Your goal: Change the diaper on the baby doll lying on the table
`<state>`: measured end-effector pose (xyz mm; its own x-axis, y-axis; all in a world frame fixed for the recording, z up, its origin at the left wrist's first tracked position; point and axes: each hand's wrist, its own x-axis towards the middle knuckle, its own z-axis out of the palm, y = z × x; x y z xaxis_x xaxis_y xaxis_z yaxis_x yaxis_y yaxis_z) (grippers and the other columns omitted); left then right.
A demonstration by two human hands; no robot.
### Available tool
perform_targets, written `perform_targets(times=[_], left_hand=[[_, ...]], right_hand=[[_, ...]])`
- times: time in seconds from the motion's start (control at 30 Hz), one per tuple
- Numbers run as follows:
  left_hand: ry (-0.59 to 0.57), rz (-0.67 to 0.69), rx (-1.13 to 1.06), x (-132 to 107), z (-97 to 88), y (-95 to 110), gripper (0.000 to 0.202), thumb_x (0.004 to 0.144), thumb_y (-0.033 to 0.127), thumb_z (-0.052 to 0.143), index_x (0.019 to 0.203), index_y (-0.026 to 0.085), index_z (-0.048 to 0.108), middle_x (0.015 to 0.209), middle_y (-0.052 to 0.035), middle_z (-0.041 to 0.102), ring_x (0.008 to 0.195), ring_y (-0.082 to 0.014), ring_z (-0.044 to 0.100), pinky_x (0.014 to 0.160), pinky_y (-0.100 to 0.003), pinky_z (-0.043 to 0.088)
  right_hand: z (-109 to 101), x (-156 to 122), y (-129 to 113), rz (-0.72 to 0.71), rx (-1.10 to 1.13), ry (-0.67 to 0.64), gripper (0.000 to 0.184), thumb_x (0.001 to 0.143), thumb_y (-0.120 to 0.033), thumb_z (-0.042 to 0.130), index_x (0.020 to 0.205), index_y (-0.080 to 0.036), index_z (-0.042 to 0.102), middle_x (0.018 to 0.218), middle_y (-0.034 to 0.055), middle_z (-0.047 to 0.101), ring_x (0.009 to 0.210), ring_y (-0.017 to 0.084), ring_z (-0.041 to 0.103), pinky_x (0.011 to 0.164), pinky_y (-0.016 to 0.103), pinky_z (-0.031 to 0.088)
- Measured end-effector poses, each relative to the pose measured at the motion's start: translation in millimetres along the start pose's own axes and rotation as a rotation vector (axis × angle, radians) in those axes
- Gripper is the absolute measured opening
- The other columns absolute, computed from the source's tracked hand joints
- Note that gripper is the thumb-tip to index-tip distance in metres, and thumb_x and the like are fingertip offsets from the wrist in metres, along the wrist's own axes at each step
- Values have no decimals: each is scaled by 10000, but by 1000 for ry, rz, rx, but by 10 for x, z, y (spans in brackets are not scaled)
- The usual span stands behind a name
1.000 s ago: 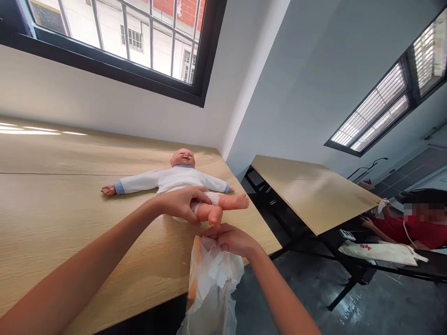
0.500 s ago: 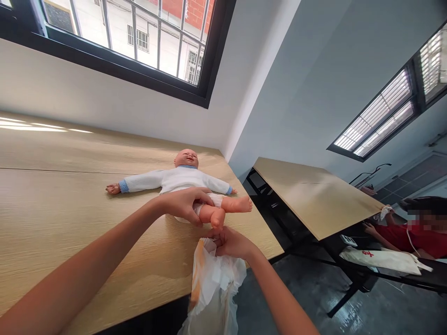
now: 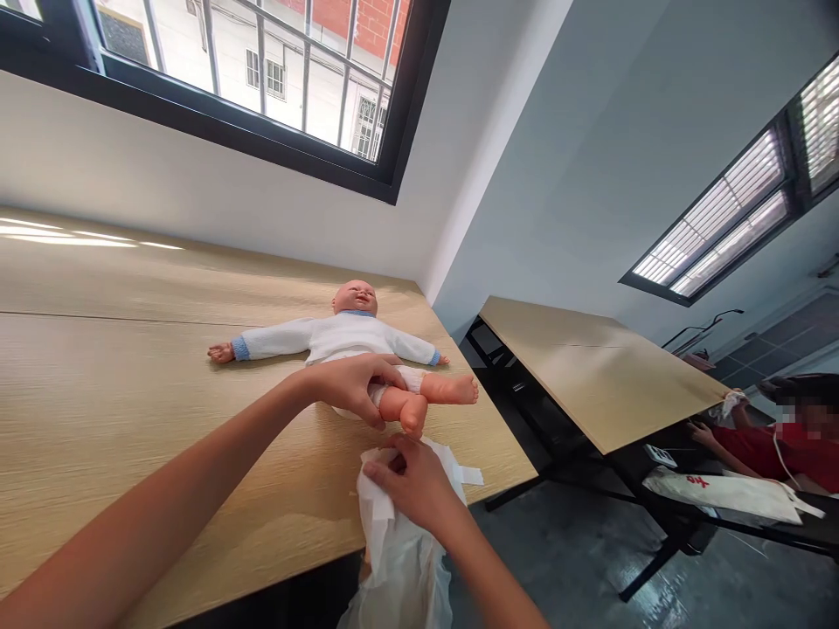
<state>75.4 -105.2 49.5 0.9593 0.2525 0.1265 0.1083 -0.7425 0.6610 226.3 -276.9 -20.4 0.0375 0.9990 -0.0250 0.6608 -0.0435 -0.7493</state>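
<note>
A baby doll (image 3: 357,336) in a white top with blue cuffs and collar lies on its back on the table, its bare legs pointing toward the near right edge. White material wraps its hips. My left hand (image 3: 357,386) is closed over the hips, thumb on one side of the upper leg and fingers on the other. Just below the doll's feet, my right hand (image 3: 416,480) pinches the top of a white diaper (image 3: 410,559), which hangs down over the table's edge. A white tab sticks out on the diaper's right. Part of the diaper's top is behind my fingers.
The wooden table (image 3: 131,393) meets the wall under a barred window (image 3: 262,70). Across a gap stands a second table (image 3: 557,358). At far right, a person in red (image 3: 753,445) sits by a white cloth bag (image 3: 721,496).
My right hand has shifted its hold on the diaper, turning it so a white tab and flap show at the top. My left hand stays on the doll.
</note>
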Motion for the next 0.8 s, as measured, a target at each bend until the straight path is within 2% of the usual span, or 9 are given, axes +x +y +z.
perform_targets(times=[0.07,0.13,0.2,0.27,0.37,0.43,0.57,0.67,0.8], left_hand=[[-4,0,5,-5,1,-2,353,614,308,783,963,276,738,951,19,545,818,-172,559,682,-238,364],[-3,3,4,-8,2,-5,346,615,312,787,956,282,740,948,22,539,813,-170,557,681,-240,363],[1,9,2,-10,3,-12,345,613,312,794,954,292,743,949,24,536,821,-172,559,692,-243,363],[5,19,0,-13,4,-18,352,610,307,799,958,299,744,951,24,536,840,-178,566,710,-246,363],[4,27,6,-24,2,-25,362,612,293,792,970,303,744,954,24,536,844,-180,570,724,-250,363],[-2,28,14,-33,-2,-27,351,620,291,782,968,304,745,948,24,533,830,-176,567,716,-250,362],[-9,22,13,-51,-13,-35,349,619,303,779,966,292,745,940,21,531,807,-174,561,691,-246,361],[-12,15,6,-60,-16,-43,350,620,337,788,962,280,744,937,17,525,790,-171,557,681,-244,364],[-7,20,25,-64,-20,-50,345,621,352,792,954,272,748,936,15,535,786,-169,547,693,-245,364]], right_hand=[[-23,-42,-108,-4,3,-28,327,905,-504,602,1019,-199,627,827,7,647,742,167,582,639,272,416],[-54,-71,-205,-24,-16,-51,367,960,-544,492,953,-196,609,854,25,638,784,184,574,674,296,419],[-81,-72,-260,-26,2,-65,403,1010,-508,374,886,-198,599,914,46,649,877,207,584,760,330,433],[-104,-37,-256,17,82,-83,364,1019,-394,338,913,-202,628,965,52,662,943,217,591,840,355,437],[-135,57,-157,218,287,-129,255,879,-167,431,986,-185,662,923,46,671,825,193,610,767,335,462],[-158,106,-79,299,391,-186,349,741,-61,448,992,-169,665,912,46,683,764,174,619,698,302,463],[-208,105,-12,126,316,-232,458,642,-8,465,1005,-182,683,981,29,704,888,180,654,727,270,464],[-204,67,-31,72,287,-304,429,643,-25,510,1003,-200,663,888,-19,676,760,144,642,610,222,415],[-63,21,-124,60,76,-191,317,699,-134,665,1010,-196,647,750,-32,635,681,149,618,568,229,411]])
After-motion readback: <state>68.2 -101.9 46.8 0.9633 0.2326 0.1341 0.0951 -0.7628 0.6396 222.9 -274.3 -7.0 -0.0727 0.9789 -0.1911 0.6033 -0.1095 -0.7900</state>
